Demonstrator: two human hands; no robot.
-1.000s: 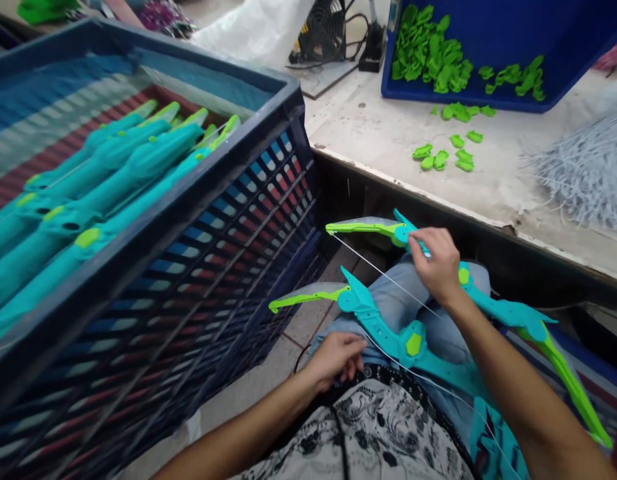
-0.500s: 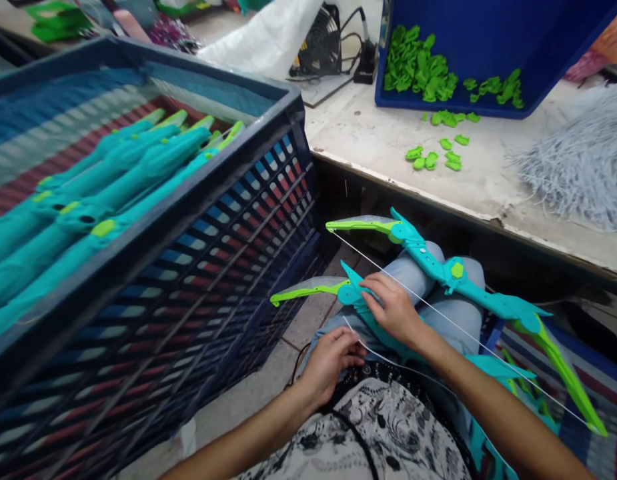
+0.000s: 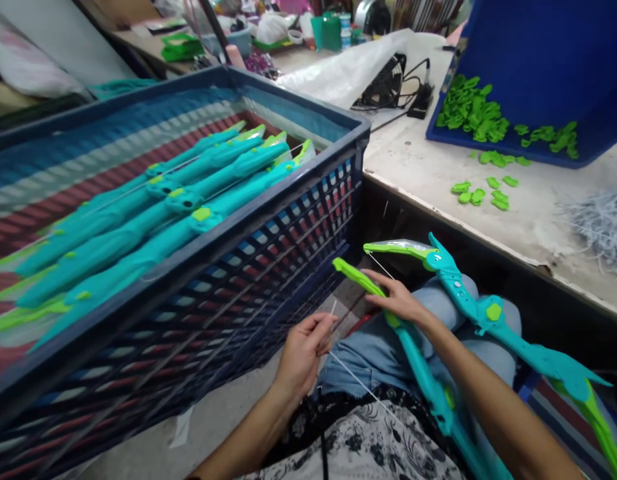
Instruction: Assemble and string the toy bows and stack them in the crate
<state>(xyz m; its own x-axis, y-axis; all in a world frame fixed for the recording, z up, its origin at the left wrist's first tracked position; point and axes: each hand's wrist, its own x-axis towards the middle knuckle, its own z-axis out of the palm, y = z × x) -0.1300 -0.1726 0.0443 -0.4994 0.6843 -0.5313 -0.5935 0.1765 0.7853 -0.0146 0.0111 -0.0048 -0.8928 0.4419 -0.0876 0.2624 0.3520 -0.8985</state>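
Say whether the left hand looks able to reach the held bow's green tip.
Probably yes: the left hand is nearby, pinching a white string, and the right hand leaves the green tip uncovered.

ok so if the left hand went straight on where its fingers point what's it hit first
Likely the green end of the bow held by the right hand, though depth is unclear.

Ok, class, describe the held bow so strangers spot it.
Find the big crate, then the lap beside it. A turquoise bow slants across, nearer the shirt than the other bow; only it has the right hand on its green end.
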